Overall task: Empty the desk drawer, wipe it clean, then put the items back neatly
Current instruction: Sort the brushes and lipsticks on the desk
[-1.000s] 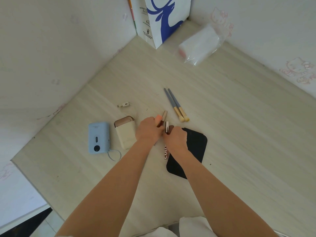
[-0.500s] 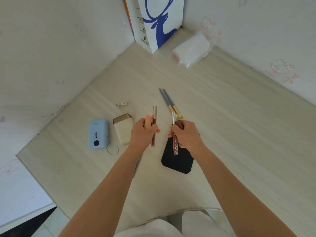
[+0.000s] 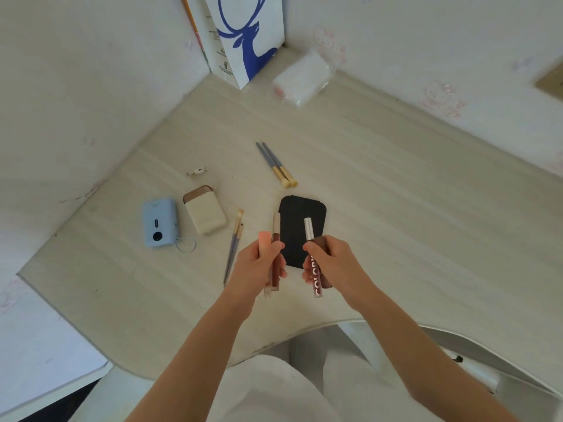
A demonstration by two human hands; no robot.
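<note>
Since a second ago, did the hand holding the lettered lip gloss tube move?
Yes. The right hand with the dark red lettered lip gloss tube pulled back toward the person, from the flat black pad's far end to its near end.

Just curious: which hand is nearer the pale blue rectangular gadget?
Left. The left hand is to the right of the pale blue rectangular gadget; the right hand is farther right.

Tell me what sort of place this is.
Probably a desk set into a bedroom or dorm corner: a pale wood desk between white walls with cartoon cat stickers, makeup brushes lying on it, and a paper bag in the corner.
</note>
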